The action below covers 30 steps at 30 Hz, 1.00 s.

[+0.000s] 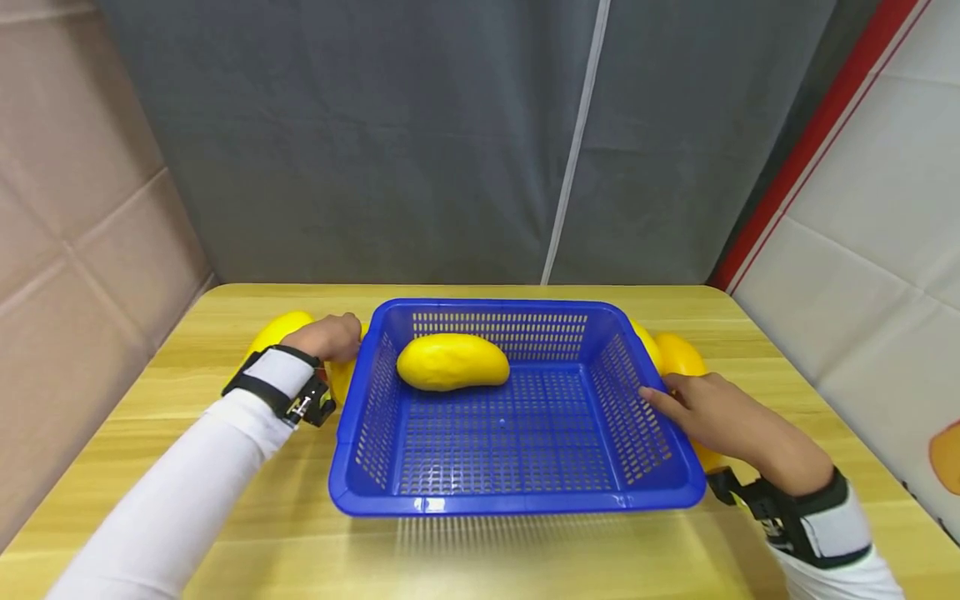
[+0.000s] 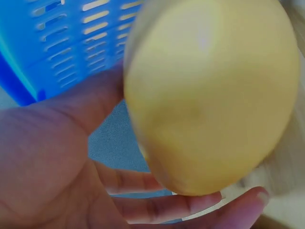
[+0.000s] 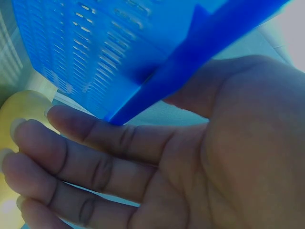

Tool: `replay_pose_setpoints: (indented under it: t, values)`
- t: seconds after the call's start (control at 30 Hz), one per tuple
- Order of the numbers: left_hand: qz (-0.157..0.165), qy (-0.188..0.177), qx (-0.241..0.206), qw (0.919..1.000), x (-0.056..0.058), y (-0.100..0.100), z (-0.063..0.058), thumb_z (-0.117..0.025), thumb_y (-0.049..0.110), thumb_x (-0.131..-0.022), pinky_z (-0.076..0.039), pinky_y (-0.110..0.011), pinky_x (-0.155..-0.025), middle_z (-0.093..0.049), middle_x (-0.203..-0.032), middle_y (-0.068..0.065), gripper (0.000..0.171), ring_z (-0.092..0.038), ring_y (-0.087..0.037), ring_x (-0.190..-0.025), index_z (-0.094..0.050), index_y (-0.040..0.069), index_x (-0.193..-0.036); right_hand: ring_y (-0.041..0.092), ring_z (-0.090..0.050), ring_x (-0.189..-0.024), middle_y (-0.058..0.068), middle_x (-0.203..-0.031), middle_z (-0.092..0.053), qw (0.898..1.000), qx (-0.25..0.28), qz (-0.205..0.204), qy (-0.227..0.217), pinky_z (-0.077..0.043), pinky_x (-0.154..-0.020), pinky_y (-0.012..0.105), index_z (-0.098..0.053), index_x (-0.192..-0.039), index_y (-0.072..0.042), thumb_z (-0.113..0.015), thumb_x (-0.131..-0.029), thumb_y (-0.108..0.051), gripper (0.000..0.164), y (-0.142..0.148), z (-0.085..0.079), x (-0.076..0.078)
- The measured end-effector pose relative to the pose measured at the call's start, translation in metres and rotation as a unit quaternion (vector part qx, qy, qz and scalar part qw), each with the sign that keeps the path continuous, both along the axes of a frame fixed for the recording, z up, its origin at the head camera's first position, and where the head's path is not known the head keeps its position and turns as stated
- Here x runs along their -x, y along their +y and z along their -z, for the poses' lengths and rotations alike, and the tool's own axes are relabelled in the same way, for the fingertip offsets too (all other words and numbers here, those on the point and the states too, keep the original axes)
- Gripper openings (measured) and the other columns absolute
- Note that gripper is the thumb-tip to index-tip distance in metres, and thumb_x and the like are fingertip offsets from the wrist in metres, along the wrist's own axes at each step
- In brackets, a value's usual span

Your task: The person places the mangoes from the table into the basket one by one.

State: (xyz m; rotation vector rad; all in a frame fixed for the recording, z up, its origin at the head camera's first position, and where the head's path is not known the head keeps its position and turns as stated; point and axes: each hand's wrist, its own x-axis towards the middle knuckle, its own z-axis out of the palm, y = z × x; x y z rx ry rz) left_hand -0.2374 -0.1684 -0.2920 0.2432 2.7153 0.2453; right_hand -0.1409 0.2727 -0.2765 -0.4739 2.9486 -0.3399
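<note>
A blue plastic basket (image 1: 517, 505) with slotted walls stands before me, and a long yellow mango-shaped fruit (image 1: 453, 362) lies inside at its back left. Outside the basket's left wall, my left hand (image 1: 324, 337) holds another yellow fruit (image 2: 214, 95), thumb on one side and fingers below its end. Much of this fruit is hidden behind hand and basket in the head view. My right hand (image 1: 708, 408) grips the basket's right rim, the thumb over the inside and the fingers along the outer wall. In the right wrist view, its fingertips are close to a yellow fruit (image 3: 16, 119).
A further yellow fruit (image 1: 281, 329) lies left of my left hand. Beyond my right hand are an orange-yellow fruit (image 1: 681, 353) and a yellow one (image 1: 647, 343) beside the basket. A grey curtain (image 1: 375, 150) hangs behind the wooden table (image 1: 285, 533); pale walls flank it.
</note>
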Motion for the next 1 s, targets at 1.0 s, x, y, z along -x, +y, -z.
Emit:
replay_pose_setpoints:
  t: [1.0]
  values:
    - [-0.058,-0.053,-0.085,0.9932,0.007,-0.017,0.001,-0.054,0.032,-0.087,-0.051,-0.036,-0.065,-0.050,-0.090,-0.018,0.051,-0.053,-0.028,-0.076,-0.040,-0.011,-0.113,0.008,-0.050,-0.053,-0.006,-0.059,-0.054,1.000,-0.003,0.004,-0.004,-0.041,-0.056,0.030,-0.059,-0.093,-0.004,-0.043,-0.096,-0.040,0.040,0.000,0.000,0.000]
